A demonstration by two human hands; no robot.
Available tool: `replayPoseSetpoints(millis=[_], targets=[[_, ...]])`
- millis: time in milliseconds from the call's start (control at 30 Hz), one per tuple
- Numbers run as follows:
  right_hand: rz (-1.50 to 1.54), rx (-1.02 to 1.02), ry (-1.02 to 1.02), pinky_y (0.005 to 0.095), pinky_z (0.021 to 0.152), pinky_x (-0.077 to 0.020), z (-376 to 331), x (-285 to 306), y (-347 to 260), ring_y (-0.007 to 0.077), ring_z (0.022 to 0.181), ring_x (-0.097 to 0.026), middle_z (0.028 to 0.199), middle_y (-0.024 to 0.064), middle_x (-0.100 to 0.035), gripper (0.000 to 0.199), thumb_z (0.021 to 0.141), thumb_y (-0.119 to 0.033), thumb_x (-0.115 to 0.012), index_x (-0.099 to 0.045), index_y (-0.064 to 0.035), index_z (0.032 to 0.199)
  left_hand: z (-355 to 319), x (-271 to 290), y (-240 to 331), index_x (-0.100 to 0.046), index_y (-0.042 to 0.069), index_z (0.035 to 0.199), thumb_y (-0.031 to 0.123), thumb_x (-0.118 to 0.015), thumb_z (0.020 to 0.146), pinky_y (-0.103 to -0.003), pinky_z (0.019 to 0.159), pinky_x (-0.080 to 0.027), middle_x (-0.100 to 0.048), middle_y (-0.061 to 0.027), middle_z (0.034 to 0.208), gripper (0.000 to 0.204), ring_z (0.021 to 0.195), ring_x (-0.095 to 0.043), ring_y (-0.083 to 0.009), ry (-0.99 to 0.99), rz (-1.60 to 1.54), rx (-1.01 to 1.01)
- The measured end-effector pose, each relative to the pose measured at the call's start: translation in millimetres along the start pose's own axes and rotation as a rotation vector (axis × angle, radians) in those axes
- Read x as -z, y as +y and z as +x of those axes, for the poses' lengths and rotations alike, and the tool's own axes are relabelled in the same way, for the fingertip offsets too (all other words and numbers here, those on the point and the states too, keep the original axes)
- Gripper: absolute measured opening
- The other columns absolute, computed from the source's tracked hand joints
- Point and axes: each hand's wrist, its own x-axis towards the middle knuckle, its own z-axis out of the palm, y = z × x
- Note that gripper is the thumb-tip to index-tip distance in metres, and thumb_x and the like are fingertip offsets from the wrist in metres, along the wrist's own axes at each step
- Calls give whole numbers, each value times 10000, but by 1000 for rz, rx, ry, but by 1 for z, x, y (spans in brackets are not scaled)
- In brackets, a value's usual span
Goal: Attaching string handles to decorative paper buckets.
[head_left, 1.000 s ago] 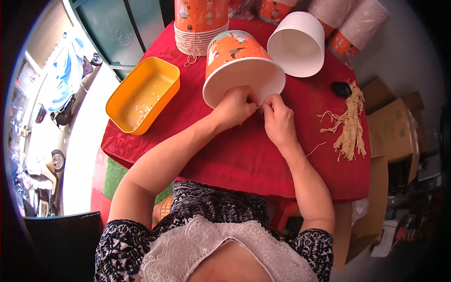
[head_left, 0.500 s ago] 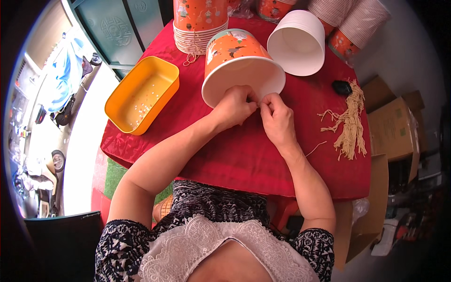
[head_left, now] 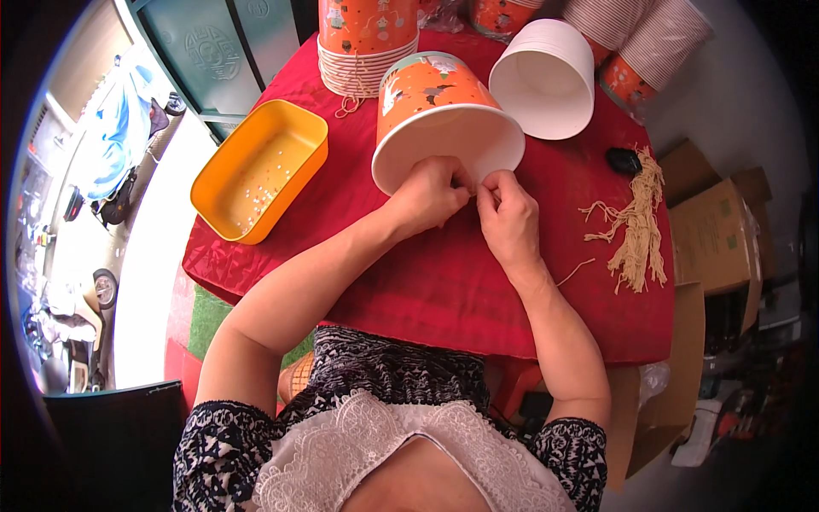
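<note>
An orange paper bucket [head_left: 439, 90] printed with pale and dark figures lies tipped on its side, its white mouth facing me. At the lower part of that mouth, my left hand [head_left: 433, 192] is closed in a pinch. My right hand [head_left: 510, 218] pinches right beside it, thumb against finger, fingertips almost meeting the left ones. Whatever small thing is between the fingertips is hidden. One loose cream string [head_left: 575, 270] lies on the cloth by my right wrist. Farther right is a bundle of cream cotton strings [head_left: 638, 226].
A yellow plastic tub [head_left: 264, 183] with small white bits stands at the left on the red tablecloth [head_left: 341, 290]. Behind the bucket are a plain white bucket [head_left: 546, 81] and a stack of orange buckets [head_left: 368, 43]. A black object [head_left: 623, 160] touches the strings; cardboard boxes [head_left: 717, 235] stand beyond.
Both hands remain pinched together at the bucket's mouth, with hardly any movement of the fingers. The whole view has shifted very slightly.
</note>
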Motion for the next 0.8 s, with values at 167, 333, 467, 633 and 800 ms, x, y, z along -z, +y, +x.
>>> replayPoseSetpoints(millis=[167,333,467,633,800], targets=[[-39,71,60,362,564,-482,0,-1,1,255,611,-626,733,132,-621,80,861,-4,-653,-573,4,865,-1,1,2,-626,-77,855,-12,-550,788,-318,392,-450,-587,-111,603,120,444,-568,-179,-5,-23,17],[-71,61,47,404,581,-501,0,0,-1,307,659,-634,770,141,-632,88,855,-22,-651,-564,-13,863,0,2,1,-616,-71,872,7,-565,805,-298,403,-438,-583,-92,632,114,462,-555,-156,-27,-35,35],[-94,48,23,444,591,-519,1,0,-2,361,700,-640,799,148,-636,99,851,-39,-651,-552,-29,861,-1,3,3,-609,-61,890,37,-590,847,-278,415,-428,-581,-76,657,109,478,-539,-133,-44,-23,67],[-103,46,25,446,589,-520,0,-1,-2,363,698,-641,797,148,-636,100,852,-45,-649,-551,-32,868,0,2,1,-612,-59,901,63,-602,882,-278,417,-427,-580,-73,657,124,481,-539,-131,-45,-20,82],[-128,46,38,453,585,-520,-1,-3,-1,369,695,-642,801,151,-638,105,849,-54,-652,-551,-35,873,-1,3,3,-612,-58,909,96,-606,901,-280,420,-428,-583,-72,660,154,486,-542,-130,-62,-14,82]])
